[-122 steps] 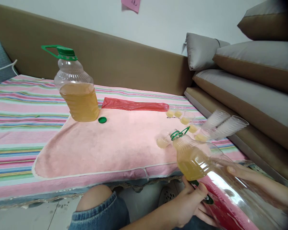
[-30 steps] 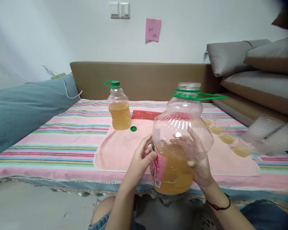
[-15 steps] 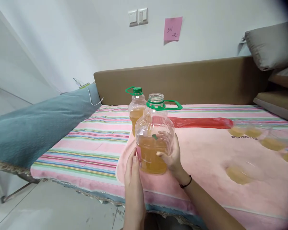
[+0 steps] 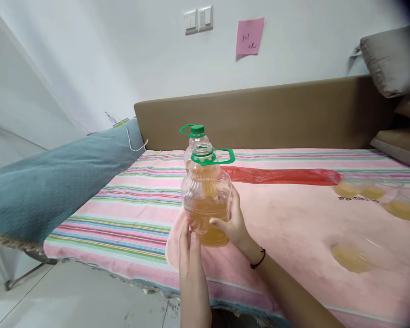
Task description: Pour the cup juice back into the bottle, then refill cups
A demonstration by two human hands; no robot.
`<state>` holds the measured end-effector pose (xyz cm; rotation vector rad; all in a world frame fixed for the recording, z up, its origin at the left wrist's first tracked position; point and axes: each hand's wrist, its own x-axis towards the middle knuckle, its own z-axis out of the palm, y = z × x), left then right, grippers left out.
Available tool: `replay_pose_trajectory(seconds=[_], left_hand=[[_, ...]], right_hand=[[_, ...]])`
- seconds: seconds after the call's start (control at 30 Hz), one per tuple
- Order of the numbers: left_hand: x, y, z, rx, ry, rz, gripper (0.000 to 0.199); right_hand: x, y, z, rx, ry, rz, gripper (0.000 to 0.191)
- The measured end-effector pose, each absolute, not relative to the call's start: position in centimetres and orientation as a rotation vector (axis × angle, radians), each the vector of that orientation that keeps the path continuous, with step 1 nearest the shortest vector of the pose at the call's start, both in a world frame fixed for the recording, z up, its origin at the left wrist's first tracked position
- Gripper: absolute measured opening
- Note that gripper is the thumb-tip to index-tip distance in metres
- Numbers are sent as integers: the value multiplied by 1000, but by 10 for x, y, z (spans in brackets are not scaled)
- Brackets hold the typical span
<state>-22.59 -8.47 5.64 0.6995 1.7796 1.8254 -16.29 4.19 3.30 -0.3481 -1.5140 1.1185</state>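
A clear plastic bottle (image 4: 207,216) with a green ring handle and an uncapped neck is between my two hands, partly filled with amber liquid. It leans slightly to the left. Wrapped about its lower right side is my right hand (image 4: 235,226), thumb in front and other fingers partly hidden behind. My left hand (image 4: 190,248) presses against the lower left side, its fingers closed along the wall. Directly behind stands a second bottle with a green cap (image 4: 197,129), mostly hidden by the held one.
A red plastic strip (image 4: 283,176) lies across the pink mat (image 4: 276,218). To the right sit several clear cups with yellow liquid, the nearest being a cup (image 4: 351,257). A brown backrest (image 4: 259,118) runs behind, with a blue armrest (image 4: 71,168) at left.
The held bottle has moved left with both hands, now overlapping the capped bottle more. It tilts slightly more to the left. The view has shifted a little.
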Motion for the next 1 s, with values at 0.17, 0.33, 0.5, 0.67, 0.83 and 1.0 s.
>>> replay_pose_trajectory(seconds=[0.17, 0.33, 0.5, 0.67, 0.83, 1.0], left_hand=[[-206, -92, 75, 734, 1849, 1850, 60], [-183, -95, 81, 878, 1911, 2016, 54], [-156, -85, 73, 1320, 1932, 2208, 38], [-111, -70, 57, 1849, 1813, 1885, 31], [-69, -44, 28, 1857, 1631, 1467, 34], [-37, -13, 6, 1641, 1563, 1299, 41]], right_hand=[[-135, 44, 35, -485, -1715, 1110, 119], [-64, 39, 61, -561, -1716, 972, 104], [38, 33, 93, -638, -1644, 756, 82], [128, 41, 79, -817, -1513, 668, 65], [183, 53, 27, -972, -1370, 753, 52], [199, 53, -3, -1048, -1313, 1054, 48]])
